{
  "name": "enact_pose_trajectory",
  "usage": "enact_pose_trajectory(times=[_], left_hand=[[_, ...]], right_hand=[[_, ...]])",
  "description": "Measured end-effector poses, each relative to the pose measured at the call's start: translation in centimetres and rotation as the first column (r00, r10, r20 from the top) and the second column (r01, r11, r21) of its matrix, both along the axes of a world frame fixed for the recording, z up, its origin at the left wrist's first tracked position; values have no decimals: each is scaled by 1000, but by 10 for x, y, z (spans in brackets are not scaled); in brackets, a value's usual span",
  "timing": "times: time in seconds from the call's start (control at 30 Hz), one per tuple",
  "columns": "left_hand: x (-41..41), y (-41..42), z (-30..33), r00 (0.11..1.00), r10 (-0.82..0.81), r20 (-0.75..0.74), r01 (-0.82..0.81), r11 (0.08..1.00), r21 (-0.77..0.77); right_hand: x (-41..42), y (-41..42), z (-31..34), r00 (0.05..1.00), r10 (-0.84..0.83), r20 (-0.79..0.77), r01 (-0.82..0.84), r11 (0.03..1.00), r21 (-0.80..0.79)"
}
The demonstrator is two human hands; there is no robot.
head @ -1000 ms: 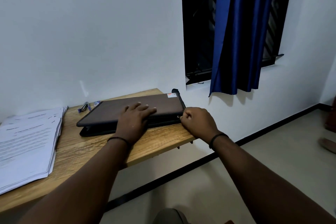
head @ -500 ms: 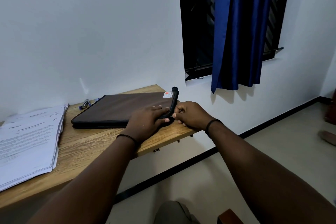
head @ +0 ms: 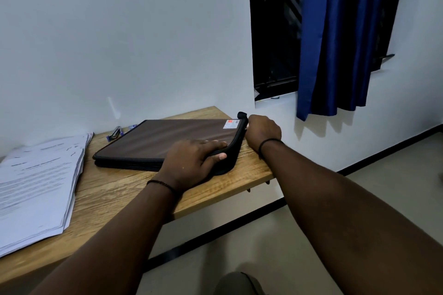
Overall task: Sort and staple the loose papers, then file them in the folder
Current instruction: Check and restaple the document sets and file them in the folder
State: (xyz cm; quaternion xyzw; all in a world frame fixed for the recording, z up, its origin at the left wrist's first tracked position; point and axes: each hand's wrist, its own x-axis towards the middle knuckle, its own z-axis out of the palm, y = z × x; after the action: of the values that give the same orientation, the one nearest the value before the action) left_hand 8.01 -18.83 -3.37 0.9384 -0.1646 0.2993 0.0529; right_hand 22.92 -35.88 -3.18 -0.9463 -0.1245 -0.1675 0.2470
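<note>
**Zip folder pinned down at the right end of the desk**

Nearest the camera: two bare forearms reaching in, each with a thin black band at the wrist. Between them at the bottom edge there's a rounded greyish shape, can't tell what it is.

The desk [head: 124,199] is a wooden slab with strong grain, honey coloured, squared front edge, butted against the wall. At its left end sits a thick stack of printed papers [head: 36,187], white sheets fanned a bit so the edges stagger, lying flat.

The left hand [head: 191,160] is on the folder [head: 163,137] at its near right corner, fingers laid flat across the top and the thumb hooked round the rounded black edge, so it's gripping that corner. The folder is a flat rectangular case, brown lid with a soft sheen, black fabric border, small orange and white sticker at the far right corner. It lies closed near the desk's right end.

The right hand [head: 262,130] is curled into a fist against the folder's right edge near the far corner, pinching something small there, the thing itself is hidden.

Behind the folder near the wall: a small stapler [head: 115,132], dark with blue bits. Past that, a plain white wall, dark window and a glossy blue curtain [head: 340,38] in folds.
</note>
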Motion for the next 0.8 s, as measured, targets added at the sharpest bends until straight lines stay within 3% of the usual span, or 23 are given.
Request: enact_pose_trajectory(times=[0.2, 0.33, 0.43, 0.5, 0.57, 0.63, 0.7, 0.8], left_hand=[[5, -1, -3, 998, -25, 56, 22, 998, 54], [7, -7, -2, 1000, 6, 11, -7, 994, 105], [5, -12, -3, 999, 49, -23, -50, 998, -38], [2, -7, -2, 981, 179, 71, -161, 964, -212], [0, 5, -1, 904, 420, 79, -372, 864, -339], [-2, 22, -2, 759, 650, -41, -627, 712, -317], [-7, 34, -3, 645, 745, -172, -761, 604, -237], [-15, 34, -4, 635, 748, -194, -772, 627, -108]], right_hand=[[25, 5, 3, 995, -92, -46, 91, 996, -19], [21, 8, 0, 992, -105, 72, 107, 994, -27], [10, 9, -4, 981, -49, 188, 37, 997, 72], [-3, 10, -4, 976, -7, 220, -31, 985, 170], [-22, 13, -4, 965, 97, 245, -148, 968, 201], [-44, 15, -5, 935, 264, 236, -305, 939, 159], [-63, 17, -5, 890, 429, 155, -447, 887, 112], [-72, 17, -3, 883, 465, 66, -468, 882, 55]])
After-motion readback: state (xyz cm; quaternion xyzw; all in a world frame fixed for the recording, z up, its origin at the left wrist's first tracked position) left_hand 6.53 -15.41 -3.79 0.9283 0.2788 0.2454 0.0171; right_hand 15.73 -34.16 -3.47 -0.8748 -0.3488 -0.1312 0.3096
